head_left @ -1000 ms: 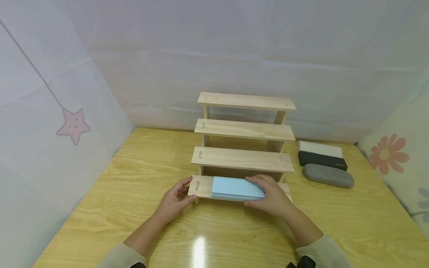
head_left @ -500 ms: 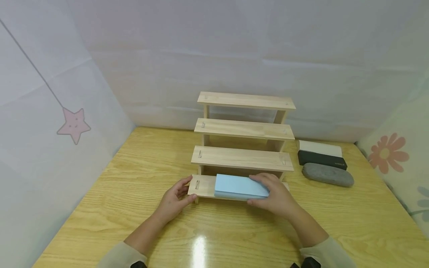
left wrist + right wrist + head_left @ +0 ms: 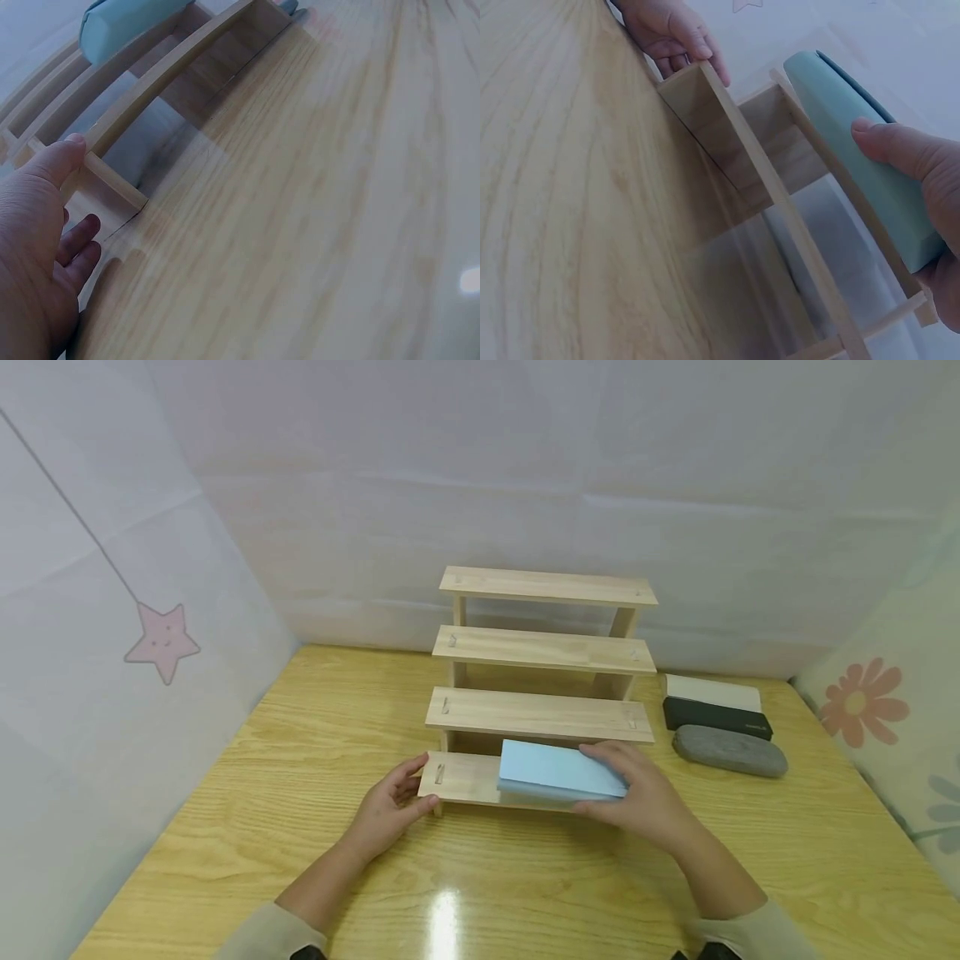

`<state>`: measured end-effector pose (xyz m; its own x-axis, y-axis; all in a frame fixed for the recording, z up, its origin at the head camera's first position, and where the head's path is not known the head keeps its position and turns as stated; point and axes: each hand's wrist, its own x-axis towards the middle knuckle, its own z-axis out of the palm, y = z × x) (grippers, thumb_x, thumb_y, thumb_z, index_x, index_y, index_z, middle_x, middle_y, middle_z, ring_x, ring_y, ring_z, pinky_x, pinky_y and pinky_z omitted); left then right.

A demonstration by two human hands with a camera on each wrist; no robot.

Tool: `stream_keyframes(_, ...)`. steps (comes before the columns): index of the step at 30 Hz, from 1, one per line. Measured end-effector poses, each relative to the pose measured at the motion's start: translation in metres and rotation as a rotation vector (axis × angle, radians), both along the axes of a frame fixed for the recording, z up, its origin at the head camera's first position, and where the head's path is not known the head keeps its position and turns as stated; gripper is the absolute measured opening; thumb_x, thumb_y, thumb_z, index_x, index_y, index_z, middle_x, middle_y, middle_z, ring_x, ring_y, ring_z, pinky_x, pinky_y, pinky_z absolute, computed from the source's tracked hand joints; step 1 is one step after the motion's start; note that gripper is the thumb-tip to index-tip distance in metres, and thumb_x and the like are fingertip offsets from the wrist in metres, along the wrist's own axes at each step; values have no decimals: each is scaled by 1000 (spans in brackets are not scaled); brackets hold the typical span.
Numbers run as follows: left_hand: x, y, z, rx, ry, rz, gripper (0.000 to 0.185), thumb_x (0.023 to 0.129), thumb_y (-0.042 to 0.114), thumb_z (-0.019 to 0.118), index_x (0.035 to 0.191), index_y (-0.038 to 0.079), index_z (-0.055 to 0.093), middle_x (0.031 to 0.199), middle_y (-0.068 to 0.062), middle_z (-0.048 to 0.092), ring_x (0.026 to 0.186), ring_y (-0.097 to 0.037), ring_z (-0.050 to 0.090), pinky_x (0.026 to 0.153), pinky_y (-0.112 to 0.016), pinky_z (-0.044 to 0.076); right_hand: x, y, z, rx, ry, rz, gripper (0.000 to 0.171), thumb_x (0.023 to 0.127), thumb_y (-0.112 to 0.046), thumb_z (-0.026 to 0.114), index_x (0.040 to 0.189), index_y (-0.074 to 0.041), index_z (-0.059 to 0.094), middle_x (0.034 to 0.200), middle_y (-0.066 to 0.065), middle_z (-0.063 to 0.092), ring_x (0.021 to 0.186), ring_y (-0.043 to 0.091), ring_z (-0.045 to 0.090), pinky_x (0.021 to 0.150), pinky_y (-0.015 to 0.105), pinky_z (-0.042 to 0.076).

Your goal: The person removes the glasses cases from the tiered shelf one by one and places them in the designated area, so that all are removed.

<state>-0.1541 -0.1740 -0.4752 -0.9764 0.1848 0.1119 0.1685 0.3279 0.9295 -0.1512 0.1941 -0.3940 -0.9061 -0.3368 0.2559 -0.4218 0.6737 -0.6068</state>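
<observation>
A light blue glasses case (image 3: pixel 558 768) is in my right hand (image 3: pixel 637 797), thumb along its front and fingers over its back at the right end. It is raised over the lowest step of a pale wooden tiered display stand (image 3: pixel 540 714), its left end tipped up. In the right wrist view the glasses case (image 3: pixel 862 157) shows a lid seam along its top, and the thumb presses its side. My left hand (image 3: pixel 386 810) holds the left end of the lowest step between thumb and index finger. In the left wrist view, this hand's (image 3: pixel 37 232) lower fingers curl loosely beside the stand's leg.
Right of the stand, a white case (image 3: pixel 712 692), a black case (image 3: pixel 716 718) and a grey oblong case (image 3: pixel 729 750) lie side by side on the wooden table (image 3: pixel 247 827). Pale cloth walls (image 3: pixel 390 527) enclose the table at the back and sides.
My right hand has moved right and lifted the glasses case off the lowest step, tilting it. The left hand keeps its place at the stand's end.
</observation>
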Motion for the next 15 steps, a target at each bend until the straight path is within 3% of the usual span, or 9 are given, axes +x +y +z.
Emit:
stream_keyframes(8,-1,0,0,3,-16,15,67,88,24,74,147,12,44,129,-16,64,121,-30,60,106,-44,46,5,13,15,-15,-33,-32,74,73,-37,87,136,-14,58,134,9,57,120,33,54,94,55,47)
stream_keyframes(15,0,0,0,13,3,-4,67,89,23,73,147,9,43,130,-19,62,122,-33,59,107,-47,44,6,26,21,-9,4,-48,72,73,-32,87,135,-11,58,134,12,56,120,35,52,93,57,47)
